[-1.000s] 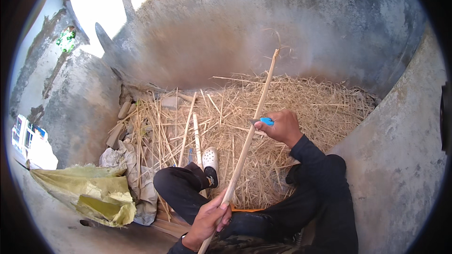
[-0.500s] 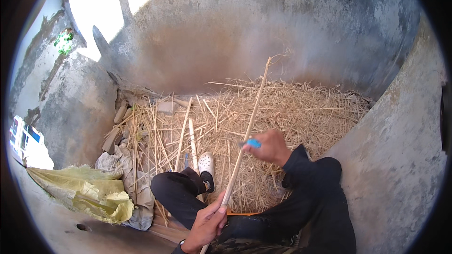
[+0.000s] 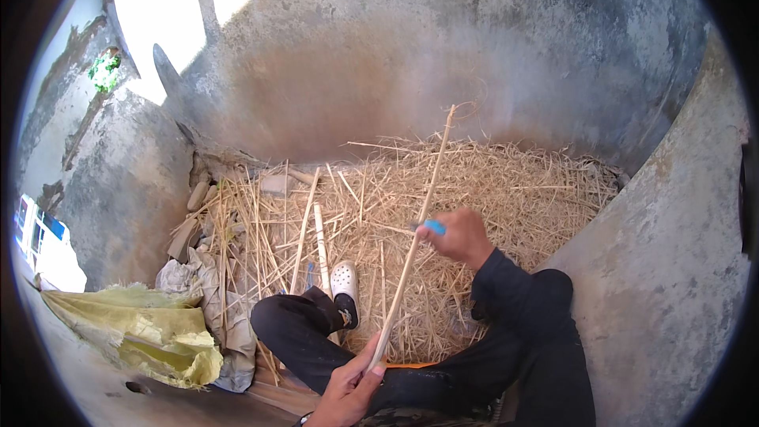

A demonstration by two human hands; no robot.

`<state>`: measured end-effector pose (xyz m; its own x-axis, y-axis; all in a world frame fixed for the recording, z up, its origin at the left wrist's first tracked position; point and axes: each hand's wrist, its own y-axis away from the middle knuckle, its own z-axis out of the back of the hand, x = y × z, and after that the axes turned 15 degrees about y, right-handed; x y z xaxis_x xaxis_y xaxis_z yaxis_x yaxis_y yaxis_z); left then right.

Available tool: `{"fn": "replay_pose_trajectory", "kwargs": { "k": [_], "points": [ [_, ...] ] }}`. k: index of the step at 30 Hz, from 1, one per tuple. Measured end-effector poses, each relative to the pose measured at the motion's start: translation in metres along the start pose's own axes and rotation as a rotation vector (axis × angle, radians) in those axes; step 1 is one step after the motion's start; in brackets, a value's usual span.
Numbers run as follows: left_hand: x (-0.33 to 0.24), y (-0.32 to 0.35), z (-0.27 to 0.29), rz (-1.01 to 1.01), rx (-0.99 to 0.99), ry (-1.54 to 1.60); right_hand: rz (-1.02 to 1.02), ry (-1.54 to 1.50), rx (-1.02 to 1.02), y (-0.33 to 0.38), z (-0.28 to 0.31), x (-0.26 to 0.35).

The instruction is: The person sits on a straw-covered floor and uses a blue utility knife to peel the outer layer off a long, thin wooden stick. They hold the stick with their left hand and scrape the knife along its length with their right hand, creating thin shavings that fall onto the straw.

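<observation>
Clasping near end of pale wooden stick [image 3: 404, 273] in my left hand [image 3: 350, 387]; right hand [image 3: 462, 237] closed around blue-handled knife [image 3: 434, 227] at stick's middle; stick slants far-right above straw [image 3: 522, 217].

Upper-left glare [image 3: 158, 8] — blurry right hand [image 3: 460, 236]

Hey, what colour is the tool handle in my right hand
The tool handle is bright blue; head view shows it.

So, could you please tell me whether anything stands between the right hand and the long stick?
Only the blue tool held in the right hand comes between it and the long stick; nothing else visible does.
</observation>
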<state>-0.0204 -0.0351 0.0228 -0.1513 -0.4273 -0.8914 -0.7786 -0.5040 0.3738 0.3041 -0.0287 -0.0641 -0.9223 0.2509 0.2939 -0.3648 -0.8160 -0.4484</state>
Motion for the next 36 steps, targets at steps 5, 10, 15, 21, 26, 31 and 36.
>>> {"fn": "replay_pose_trajectory", "kwargs": {
  "k": [5,10,15,21,26,31,36],
  "points": [
    [0.001,-0.001,0.001,-0.087,0.079,-0.179,-0.258,0.037,0.086,-0.018,-0.014,-0.067],
    [0.002,-0.003,0.007,-0.132,0.009,-0.264,0.081,-0.032,0.081,0.008,0.004,0.014],
    [-0.012,-0.002,0.003,-0.176,-0.002,-0.463,0.050,-0.032,-0.064,-0.006,-0.009,-0.011],
    [-0.018,0.000,-0.006,-0.136,0.027,-0.488,-0.202,0.099,-0.077,-0.027,-0.002,-0.068],
    [-0.008,0.003,-0.001,-0.221,-0.011,-0.490,-0.041,0.004,-0.029,-0.008,-0.010,-0.025],
    [-0.009,0.012,-0.003,-0.238,0.055,-0.502,-0.231,0.012,-0.088,-0.029,-0.009,-0.080],
    [-0.009,0.014,-0.006,-0.320,0.128,-0.526,-0.236,0.244,-0.258,-0.038,-0.002,-0.132]
  ]
}}
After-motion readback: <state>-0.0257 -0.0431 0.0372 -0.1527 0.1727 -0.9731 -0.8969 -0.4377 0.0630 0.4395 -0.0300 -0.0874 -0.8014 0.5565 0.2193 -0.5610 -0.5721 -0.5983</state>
